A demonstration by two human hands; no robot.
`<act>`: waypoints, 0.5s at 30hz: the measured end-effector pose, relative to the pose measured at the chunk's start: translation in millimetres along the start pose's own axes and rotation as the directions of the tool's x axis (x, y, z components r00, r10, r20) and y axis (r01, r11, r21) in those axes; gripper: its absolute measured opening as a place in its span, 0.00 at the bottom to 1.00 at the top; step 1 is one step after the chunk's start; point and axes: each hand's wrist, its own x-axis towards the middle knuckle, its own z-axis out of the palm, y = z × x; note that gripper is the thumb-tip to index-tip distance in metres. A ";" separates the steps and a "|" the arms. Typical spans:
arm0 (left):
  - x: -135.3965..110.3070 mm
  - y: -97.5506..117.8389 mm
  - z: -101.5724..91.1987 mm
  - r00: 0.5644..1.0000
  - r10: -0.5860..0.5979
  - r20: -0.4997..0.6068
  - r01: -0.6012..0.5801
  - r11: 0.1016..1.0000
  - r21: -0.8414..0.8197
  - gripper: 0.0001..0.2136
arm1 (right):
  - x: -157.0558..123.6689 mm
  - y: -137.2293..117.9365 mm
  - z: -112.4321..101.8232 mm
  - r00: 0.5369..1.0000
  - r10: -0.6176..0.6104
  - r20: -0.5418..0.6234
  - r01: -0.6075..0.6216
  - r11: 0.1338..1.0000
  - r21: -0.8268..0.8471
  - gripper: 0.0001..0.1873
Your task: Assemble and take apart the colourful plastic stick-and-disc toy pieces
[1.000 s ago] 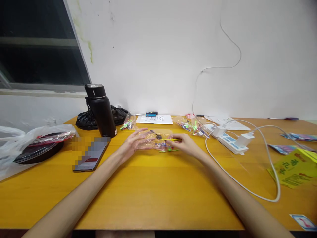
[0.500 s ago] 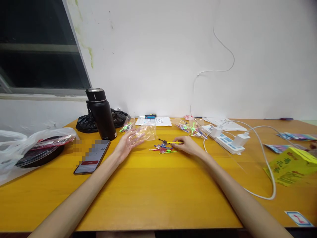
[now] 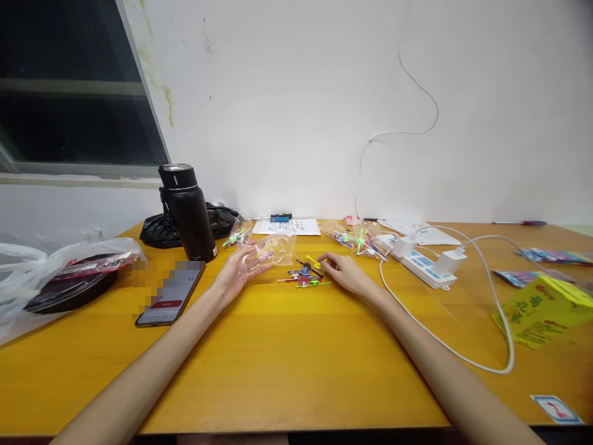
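Note:
My left hand holds a clear, crinkled plastic bag, with its thumb and fingers around the bag's near side. Just right of the bag, a small pile of thin coloured plastic toy pieces in blue, red and green lies on the table. My right hand is at the pile's right side, its fingertips pinched at the end of a small yellow plastic piece. A dark stick lies close under those fingertips. Part of the yellow piece is hidden by the fingers.
At left stand a black bottle, a phone and a white plastic bag. Bagged toy pieces, papers and a screwdriver lie along the wall. A power strip, white cable and yellow packet are at right.
My right hand has drawn slightly left, and the yellow piece has turned to a steeper angle at the fingertips. The bag in my left hand has shifted slightly right.

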 end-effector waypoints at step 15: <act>-9.4 -3.6 9.5 0.975 -0.042 0.217 0.026 0.997 0.076 0.16 | -6.0 -50.1 2.5 0.982 -0.108 -0.157 0.160 0.915 0.371 0.20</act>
